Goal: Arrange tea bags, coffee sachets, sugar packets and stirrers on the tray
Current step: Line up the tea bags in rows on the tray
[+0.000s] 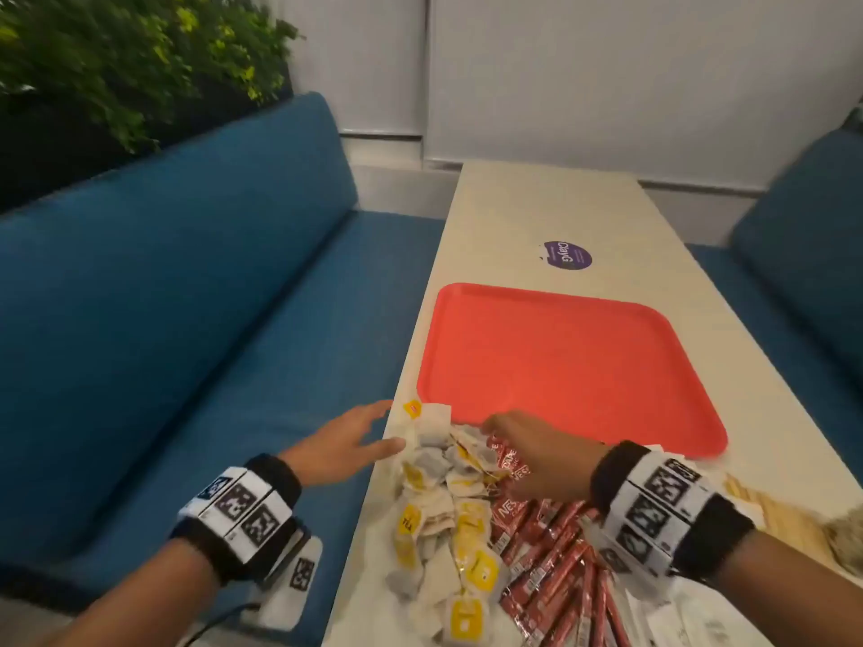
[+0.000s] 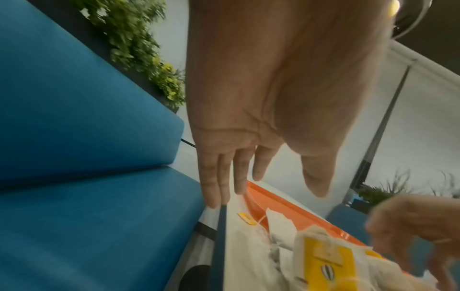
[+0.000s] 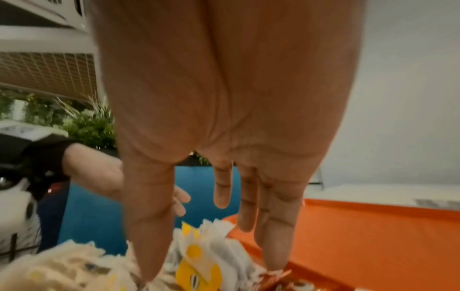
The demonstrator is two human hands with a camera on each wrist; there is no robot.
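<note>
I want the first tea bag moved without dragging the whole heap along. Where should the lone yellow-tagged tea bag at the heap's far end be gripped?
Probably pinch the flat white paper pouch of that yellow-tagged tea bag from above, coming from the open left hand side. It lies apart at the tea bag heap edge beside the red plastic tray; its tag hangs on a loose string.

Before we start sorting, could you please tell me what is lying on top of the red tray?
The red tray looks bare across nearly all its surface. Its near edge is covered by the right hand and the tea bags, so that strip cannot be checked.
</note>
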